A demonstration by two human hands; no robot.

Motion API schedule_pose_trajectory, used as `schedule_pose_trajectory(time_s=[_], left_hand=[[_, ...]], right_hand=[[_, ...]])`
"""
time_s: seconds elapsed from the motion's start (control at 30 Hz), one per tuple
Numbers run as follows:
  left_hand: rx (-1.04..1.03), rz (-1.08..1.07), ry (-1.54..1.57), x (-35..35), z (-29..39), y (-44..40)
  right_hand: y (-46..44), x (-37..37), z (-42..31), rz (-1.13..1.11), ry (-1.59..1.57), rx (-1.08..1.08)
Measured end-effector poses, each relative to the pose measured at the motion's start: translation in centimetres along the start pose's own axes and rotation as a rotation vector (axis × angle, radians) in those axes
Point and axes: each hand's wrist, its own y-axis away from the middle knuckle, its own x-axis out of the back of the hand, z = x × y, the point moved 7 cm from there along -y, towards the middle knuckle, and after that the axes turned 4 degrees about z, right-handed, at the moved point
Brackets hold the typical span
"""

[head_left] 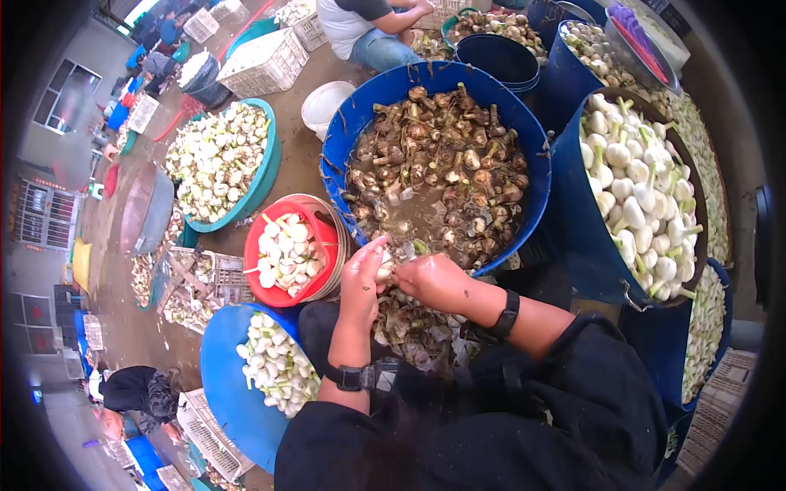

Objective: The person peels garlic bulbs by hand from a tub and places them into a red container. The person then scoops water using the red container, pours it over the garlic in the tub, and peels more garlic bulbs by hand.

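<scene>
My left hand (367,272) and my right hand (432,282) meet at the near rim of a blue tub (334,135). Between them is a pale garlic bulb (385,267), gripped by my left hand, with my right fingers closed against it. Brown, unpeeled bulbs (483,164) lie in murky water inside the tub. Below my hands is a heap of loose wet skins (417,327). Left of my left hand, a red basin (255,274) holds white peeled bulbs (288,250).
A blue basin (225,368) of white bulbs stands at lower left, a green tub (270,164) at upper left. A large blue barrel (573,213) of white bulbs is at right. A white bucket (326,106) and a seated person (368,33) are beyond the tub.
</scene>
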Motion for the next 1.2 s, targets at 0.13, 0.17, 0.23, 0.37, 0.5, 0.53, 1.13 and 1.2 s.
schedule_pose_trajectory(time_s=[0.13, 0.17, 0.23, 0.37, 0.5, 0.53, 1.13, 1.2], left_hand=[[0.035, -0.067, 0.047, -1.8, 0.3, 2.6], [0.044, -0.113, 0.082, -2.1, -0.1, 3.0], [0.027, -0.134, 0.105, -3.0, -0.1, 4.2], [-0.062, -0.252, 0.083, -4.2, 0.3, 5.6], [0.04, -0.205, -0.466, -4.3, 0.3, 6.1], [0.107, -0.16, -0.713, -3.9, -0.1, 6.1], [0.116, 0.341, 0.392, 6.9, -1.9, 2.8], [-0.069, 0.344, 0.264, 6.9, 0.7, 3.0]], right_hand=[[1.8, 1.4, -0.4, 0.058, -0.089, -0.092], [2.2, 1.3, 0.5, 0.091, -0.206, -0.101], [3.6, 0.0, 2.5, -0.018, -0.601, -0.347], [6.4, 0.1, 2.5, -0.103, -1.139, -0.591], [6.4, 3.8, 1.8, 0.308, -0.533, -0.122], [6.7, 4.7, 0.6, 0.448, -0.219, 0.074], [10.0, -0.6, 1.2, 0.076, -0.299, 0.002], [9.7, -0.7, 0.7, 0.101, -0.087, 0.061]])
